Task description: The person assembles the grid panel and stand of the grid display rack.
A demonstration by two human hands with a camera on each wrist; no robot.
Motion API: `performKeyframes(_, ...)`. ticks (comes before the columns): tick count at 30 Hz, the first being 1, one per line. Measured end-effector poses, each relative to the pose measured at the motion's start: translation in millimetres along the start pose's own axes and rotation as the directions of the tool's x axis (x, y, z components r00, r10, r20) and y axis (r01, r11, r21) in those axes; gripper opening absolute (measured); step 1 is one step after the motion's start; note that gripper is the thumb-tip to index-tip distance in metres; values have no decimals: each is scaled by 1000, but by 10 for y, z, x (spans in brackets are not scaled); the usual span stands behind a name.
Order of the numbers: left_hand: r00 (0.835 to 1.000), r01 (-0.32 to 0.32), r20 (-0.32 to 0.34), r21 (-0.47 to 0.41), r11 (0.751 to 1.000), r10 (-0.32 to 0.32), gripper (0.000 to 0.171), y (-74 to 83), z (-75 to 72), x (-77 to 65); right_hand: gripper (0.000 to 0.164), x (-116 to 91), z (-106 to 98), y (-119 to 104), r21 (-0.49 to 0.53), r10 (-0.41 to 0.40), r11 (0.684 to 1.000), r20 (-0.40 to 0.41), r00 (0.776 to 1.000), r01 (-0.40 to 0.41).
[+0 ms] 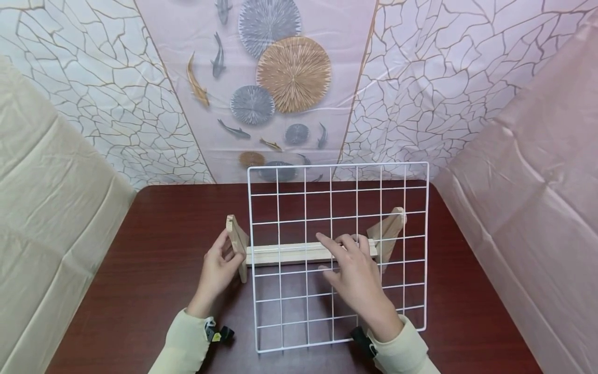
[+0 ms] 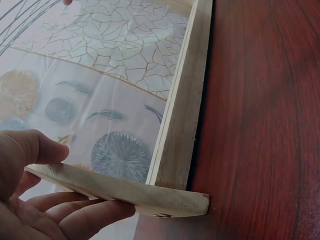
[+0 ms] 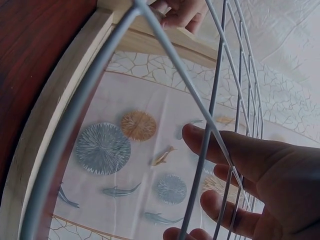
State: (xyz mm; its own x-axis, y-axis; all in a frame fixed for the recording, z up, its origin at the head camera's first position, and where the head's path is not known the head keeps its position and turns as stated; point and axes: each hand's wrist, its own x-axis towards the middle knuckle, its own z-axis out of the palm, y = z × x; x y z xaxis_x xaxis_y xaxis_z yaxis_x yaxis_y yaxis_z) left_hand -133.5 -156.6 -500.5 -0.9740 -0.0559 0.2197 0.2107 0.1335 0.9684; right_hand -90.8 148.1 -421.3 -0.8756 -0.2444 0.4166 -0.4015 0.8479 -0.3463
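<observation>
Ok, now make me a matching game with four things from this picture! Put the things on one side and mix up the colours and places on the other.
Things:
1. Wire grid
2. Tabletop
3. Left hand
4. Wooden bar

Matches:
A. Gripping a wooden end piece
B. White
C. Between the two wooden end pieces
D. Dark reddish brown

Right pairs: 1-B, 2-D, 3-A, 4-C

The head camera looks forward and down from above the left hand [image 1: 218, 269] and right hand [image 1: 358, 274]. Wrist cameras sit close beside each, left facing along a wooden frame [image 2: 182, 120], right through a wire grid [image 1: 331, 218]; both share patterned cloth [image 3: 160, 110] beyond.
</observation>
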Motion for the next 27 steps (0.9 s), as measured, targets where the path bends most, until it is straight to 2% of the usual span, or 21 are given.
performKeyframes(21, 1000, 12, -19, 19, 1000, -12, 67, 29, -4, -98, 79, 27, -45, -4, -5, 8, 1000, -11, 1000, -8)
performKeyframes(27, 1000, 9, -16, -2, 1000, -9, 67, 37, -22, -106, 79, 71, -89, -24, 13, -11, 1000, -50, 999, 12)
